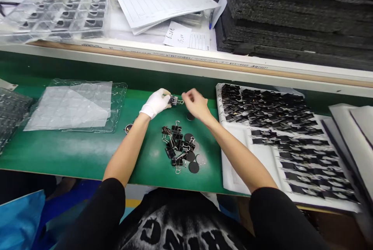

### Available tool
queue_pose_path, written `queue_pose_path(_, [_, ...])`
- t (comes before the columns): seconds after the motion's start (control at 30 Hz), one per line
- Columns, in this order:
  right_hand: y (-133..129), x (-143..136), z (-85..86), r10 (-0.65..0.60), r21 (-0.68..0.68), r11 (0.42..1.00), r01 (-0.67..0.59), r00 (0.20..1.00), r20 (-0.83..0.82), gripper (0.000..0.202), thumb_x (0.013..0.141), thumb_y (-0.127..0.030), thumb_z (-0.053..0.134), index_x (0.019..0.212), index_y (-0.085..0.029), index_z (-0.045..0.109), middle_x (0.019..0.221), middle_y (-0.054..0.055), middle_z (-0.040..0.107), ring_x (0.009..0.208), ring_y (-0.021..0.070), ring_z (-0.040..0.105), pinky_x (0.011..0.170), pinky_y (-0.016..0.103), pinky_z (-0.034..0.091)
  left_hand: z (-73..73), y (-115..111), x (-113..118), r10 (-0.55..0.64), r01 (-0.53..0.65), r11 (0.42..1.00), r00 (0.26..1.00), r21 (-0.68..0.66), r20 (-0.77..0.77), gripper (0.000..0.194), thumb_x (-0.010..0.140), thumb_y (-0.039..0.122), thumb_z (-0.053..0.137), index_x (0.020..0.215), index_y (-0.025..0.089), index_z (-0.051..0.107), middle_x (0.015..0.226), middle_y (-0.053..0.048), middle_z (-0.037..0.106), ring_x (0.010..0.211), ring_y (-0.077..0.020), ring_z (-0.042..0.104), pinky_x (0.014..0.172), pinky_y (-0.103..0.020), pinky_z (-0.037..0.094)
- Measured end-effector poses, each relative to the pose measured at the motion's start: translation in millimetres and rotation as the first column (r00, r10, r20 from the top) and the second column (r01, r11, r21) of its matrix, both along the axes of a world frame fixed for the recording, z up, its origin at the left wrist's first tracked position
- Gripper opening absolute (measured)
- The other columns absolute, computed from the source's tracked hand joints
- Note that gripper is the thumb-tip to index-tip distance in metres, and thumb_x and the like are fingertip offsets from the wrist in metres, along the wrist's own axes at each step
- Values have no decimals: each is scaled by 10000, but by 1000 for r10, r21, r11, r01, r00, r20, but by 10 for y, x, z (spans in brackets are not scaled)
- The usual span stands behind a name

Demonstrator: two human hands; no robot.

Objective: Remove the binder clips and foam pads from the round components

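My left hand [157, 103], in a white glove, pinches a black binder clip [174, 101] whose wire handles point right. Just right of the clip is my bare right hand [196, 105], its fingers curled together; what they hold, if anything, is hidden. A dark round piece [190, 116] shows under that hand. Nearer my body lies a loose pile of binder clips [178, 145] on the green tabletop. Beside the pile are several black discs [194, 167] and a clear disc [200, 159]. A small round object [128, 128] is partly covered by my left forearm.
At right, a white foam tray [236, 133] holds rows of black clipped pieces [271, 106]. At left lies a clear plastic tray [116, 106] with white sheets [78, 106]. A raised shelf edge [186, 61] runs behind, bearing papers [163, 3] and stacked black foam [291, 20].
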State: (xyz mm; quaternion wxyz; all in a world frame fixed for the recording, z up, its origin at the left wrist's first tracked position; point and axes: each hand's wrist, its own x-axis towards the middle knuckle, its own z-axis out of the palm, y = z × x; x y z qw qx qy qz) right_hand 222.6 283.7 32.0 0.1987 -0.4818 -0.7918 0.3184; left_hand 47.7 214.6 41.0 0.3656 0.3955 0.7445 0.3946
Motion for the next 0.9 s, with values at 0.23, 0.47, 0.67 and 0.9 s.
queue_pose_path(0.23, [-300,65,15,391,-50,919,-390,891,230,274,954,-353,654,720,-225,715,765,21,743,844,238,678,942,442,376,140,1,-157,83,-71,996,971,61,-225,415,951,290,583,1315,100,646,1074,-131,775,873,-197,743,842,-308,597])
queue_pose_path(0.47, [-99,49,20,238,72,965,-252,958,157,275,933,-433,684,1073,-206,752,1121,132,753,1106,340,669,995,532,419,305,-130,-227,-86,126,988,932,91,-353,286,922,287,588,1129,171,749,1175,-95,775,1091,-226,716,1005,-320,542])
queue_pose_path(0.67, [-65,-59,53,220,-328,831,-449,807,-548,451,751,-367,821,1130,-158,691,986,80,760,891,204,707,845,357,547,420,-182,-35,-141,188,965,960,182,-243,379,925,364,629,1245,168,679,1198,-87,759,1089,-199,712,971,-294,556])
queue_pose_path(0.9, [-108,-168,33,-230,-542,764,-350,637,-735,593,552,-533,945,957,-208,659,911,39,749,863,190,723,728,297,542,483,-174,123,-195,208,976,967,62,-166,393,980,546,568,966,165,665,981,-82,773,941,-203,739,815,-270,551])
